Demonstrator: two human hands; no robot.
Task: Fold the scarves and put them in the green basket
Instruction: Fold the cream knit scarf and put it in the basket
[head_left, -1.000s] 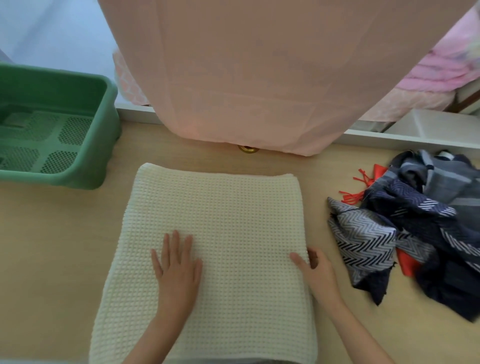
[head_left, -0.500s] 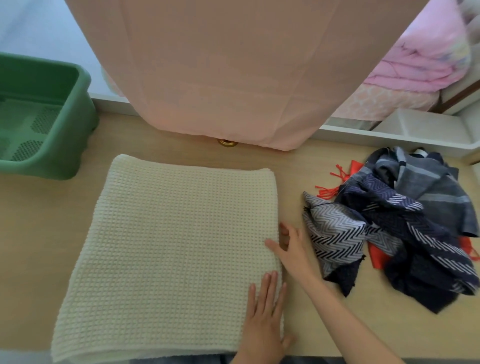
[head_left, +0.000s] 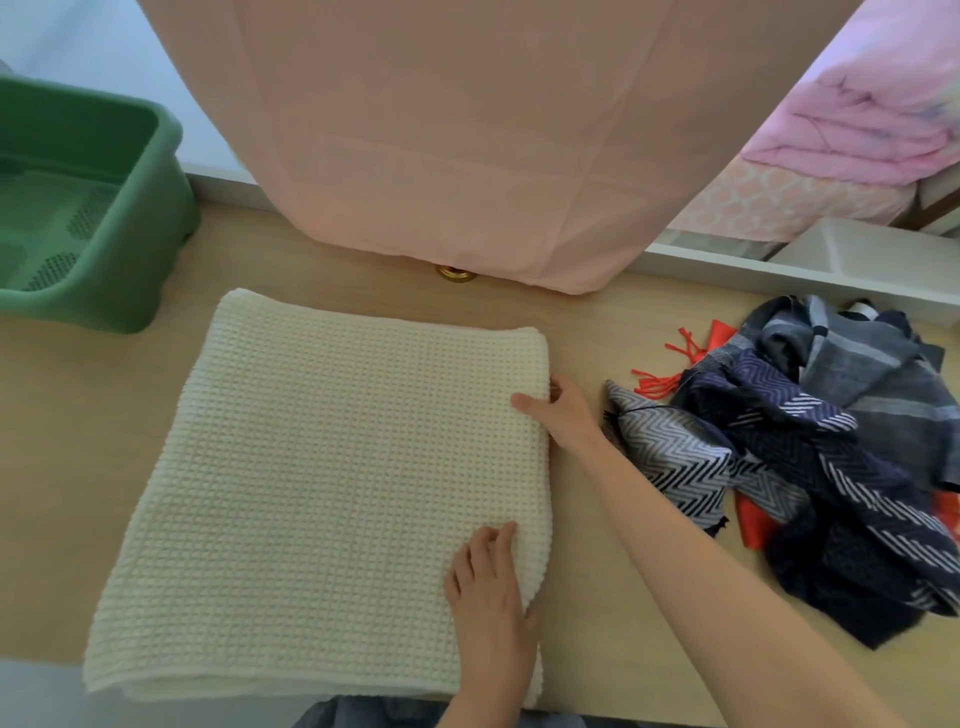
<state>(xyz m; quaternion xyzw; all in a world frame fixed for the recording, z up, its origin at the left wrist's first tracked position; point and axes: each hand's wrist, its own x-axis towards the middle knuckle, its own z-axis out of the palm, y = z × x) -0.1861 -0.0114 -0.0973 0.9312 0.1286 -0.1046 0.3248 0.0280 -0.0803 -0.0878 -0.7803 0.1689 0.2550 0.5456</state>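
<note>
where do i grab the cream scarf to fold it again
Take the scarf by its thick right edge, from the right: it lies flat, and that layered edge lets fingers slip under with the thumb on top, as the right hand pinches it.

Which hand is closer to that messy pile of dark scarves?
Right. The right hand grips the right edge of the cream scarf, just beside the pile of dark scarves; the left hand rests on that scarf nearer the person, farther away.
</note>
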